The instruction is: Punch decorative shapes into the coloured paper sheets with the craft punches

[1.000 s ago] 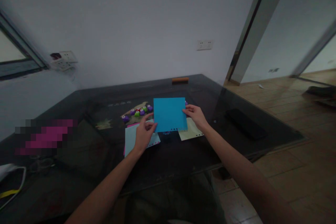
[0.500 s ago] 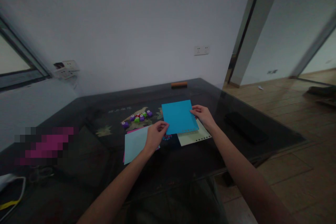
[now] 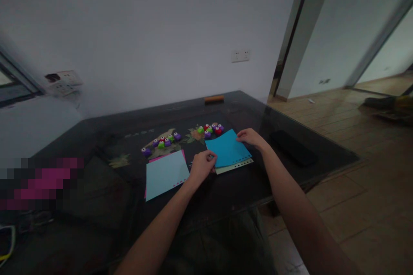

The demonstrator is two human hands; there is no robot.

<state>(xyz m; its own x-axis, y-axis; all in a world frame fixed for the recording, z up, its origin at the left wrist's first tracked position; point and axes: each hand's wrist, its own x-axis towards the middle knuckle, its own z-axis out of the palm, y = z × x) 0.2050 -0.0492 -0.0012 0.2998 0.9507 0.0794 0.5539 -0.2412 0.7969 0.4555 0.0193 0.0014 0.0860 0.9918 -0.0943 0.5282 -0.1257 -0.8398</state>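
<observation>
A bright blue sheet of paper with punched holes lies over a cream sheet, whose holed front edge shows below it. My left hand pinches the blue sheet at its left edge. At its right edge, my right hand grips the same sheet between thumb and fingers. To the left, a pale blue sheet with holes rests on a pink sheet, of which only the edges show. Behind the sheets sit two clusters of small coloured pieces with eye-like white tops, one on the left and one on the right.
The dark table meets a white wall at the back. An orange-brown cylinder lies near the far edge, and a long black object at the right. A pixelated pink patch covers something on the left.
Both hands have lowered the blue sheet onto the cream one, covering more of it. The right cluster of pieces, earlier hidden behind the sheet, now shows. The view has shifted slightly.
</observation>
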